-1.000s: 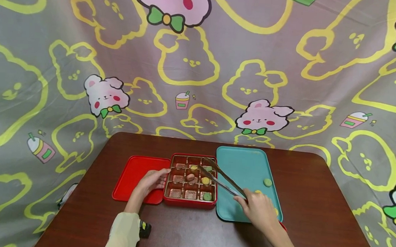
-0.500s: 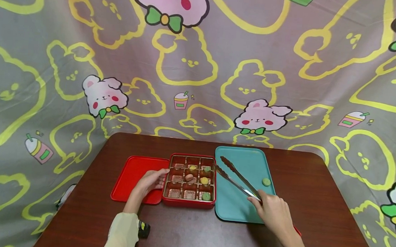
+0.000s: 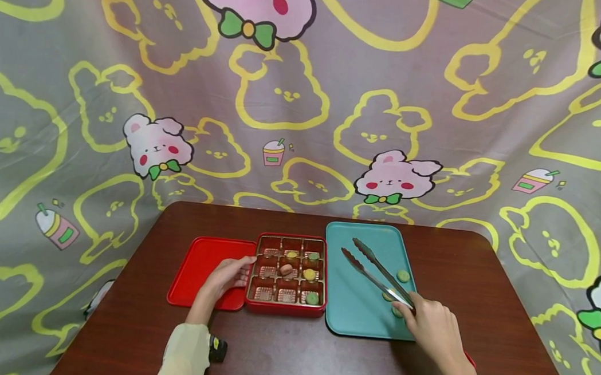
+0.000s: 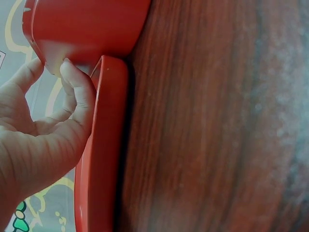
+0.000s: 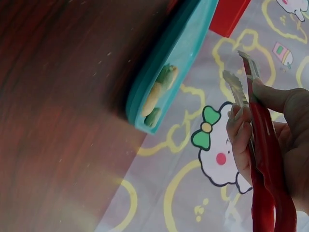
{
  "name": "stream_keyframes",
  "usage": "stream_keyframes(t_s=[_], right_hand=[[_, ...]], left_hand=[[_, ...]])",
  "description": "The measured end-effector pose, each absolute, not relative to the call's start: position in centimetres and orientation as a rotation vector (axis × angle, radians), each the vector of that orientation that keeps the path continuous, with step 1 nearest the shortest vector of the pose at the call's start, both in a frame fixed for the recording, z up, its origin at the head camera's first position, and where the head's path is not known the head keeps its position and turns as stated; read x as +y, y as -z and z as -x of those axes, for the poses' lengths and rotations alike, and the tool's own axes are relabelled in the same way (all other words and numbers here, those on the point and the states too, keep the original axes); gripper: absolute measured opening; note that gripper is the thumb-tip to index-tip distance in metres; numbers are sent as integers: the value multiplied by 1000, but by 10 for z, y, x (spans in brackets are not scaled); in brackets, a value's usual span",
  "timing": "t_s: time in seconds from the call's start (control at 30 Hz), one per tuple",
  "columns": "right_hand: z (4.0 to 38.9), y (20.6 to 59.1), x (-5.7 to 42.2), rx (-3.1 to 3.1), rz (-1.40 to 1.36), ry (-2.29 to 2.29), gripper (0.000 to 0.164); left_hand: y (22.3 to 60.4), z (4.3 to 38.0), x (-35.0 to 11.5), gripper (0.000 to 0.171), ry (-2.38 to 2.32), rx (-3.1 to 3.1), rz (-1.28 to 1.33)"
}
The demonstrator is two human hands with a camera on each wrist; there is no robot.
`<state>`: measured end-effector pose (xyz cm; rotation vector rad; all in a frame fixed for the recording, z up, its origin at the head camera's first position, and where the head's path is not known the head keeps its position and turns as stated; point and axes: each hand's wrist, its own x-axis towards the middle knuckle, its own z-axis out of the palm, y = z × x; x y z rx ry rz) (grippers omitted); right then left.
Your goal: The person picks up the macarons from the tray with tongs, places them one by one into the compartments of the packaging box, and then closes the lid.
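My right hand [image 3: 433, 327] grips a pair of tongs [image 3: 378, 271] with red handles [image 5: 265, 150] and scalloped metal tips. Their arms stand apart over the teal tray [image 3: 345, 305], with nothing between the tips. On that tray lie a green macaron [image 3: 403, 276] and others partly hidden beneath the tongs. My left hand [image 3: 228, 276] holds the left side of a red box [image 3: 285, 309], thumb and fingertips at its wall in the left wrist view. Inside the box's divided insert sit a pink-brown macaron [image 3: 286, 270], a yellow macaron [image 3: 309, 274], a green macaron [image 3: 312, 298] and others.
A shallow red lid [image 3: 197, 270] lies left of the box, partly under my left hand. The box stands between lid and tray on the brown wooden table [image 3: 270, 352]. A patterned cloth [image 3: 305, 113] hangs behind and around the table.
My right hand has drawn the tongs from over the box to the right, above the teal tray. The left hand stays at the box's side.
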<state>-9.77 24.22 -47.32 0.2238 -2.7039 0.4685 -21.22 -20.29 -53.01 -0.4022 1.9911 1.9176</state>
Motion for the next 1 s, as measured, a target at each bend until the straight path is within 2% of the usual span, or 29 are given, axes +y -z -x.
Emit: stream_keyframes(t_s=[1.0], right_hand=[[76,477,284,-2780,-113,-416,29]], left_hand=[[530,212,-205,32,-1910,1986,380]])
